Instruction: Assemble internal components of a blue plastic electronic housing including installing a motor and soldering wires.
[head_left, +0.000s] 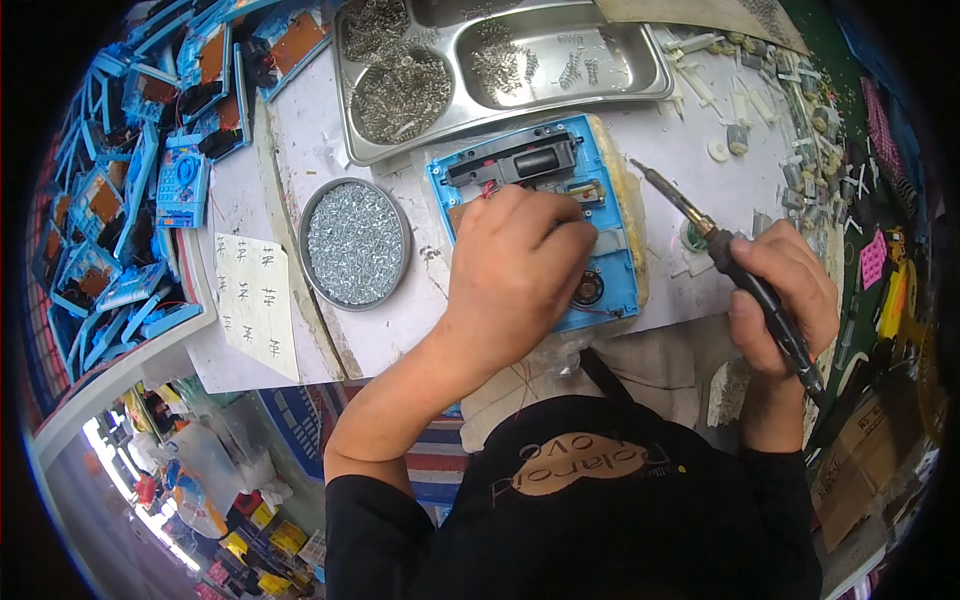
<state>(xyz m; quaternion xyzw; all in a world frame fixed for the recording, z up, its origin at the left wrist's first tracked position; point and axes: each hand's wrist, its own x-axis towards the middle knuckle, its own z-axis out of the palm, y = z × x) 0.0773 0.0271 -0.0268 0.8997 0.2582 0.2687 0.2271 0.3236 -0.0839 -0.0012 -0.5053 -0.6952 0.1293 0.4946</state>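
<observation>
A blue plastic toy housing point(618, 275) lies open on the white table in front of me. It has a dark grey molded part point(512, 160) along its far side and a round speaker point(588, 289) near its close edge. My left hand point(525, 260) rests over the middle of the housing with its fingers curled together. A bit of red wire point(488, 188) shows by its fingertips; what they pinch is hidden. My right hand point(790, 290) grips the black handle of a soldering iron point(715, 235). The iron's tip points up and left, beyond the housing's right edge and apart from it.
A round grey dish of small screws point(355, 243) sits left of the housing. Behind is a steel tray point(560, 100) with springs. Many blue housings point(130, 200) are piled at the far left. Small motors and white plastic parts point(740, 135) lie at right, beside a paper sheet-free strip of table.
</observation>
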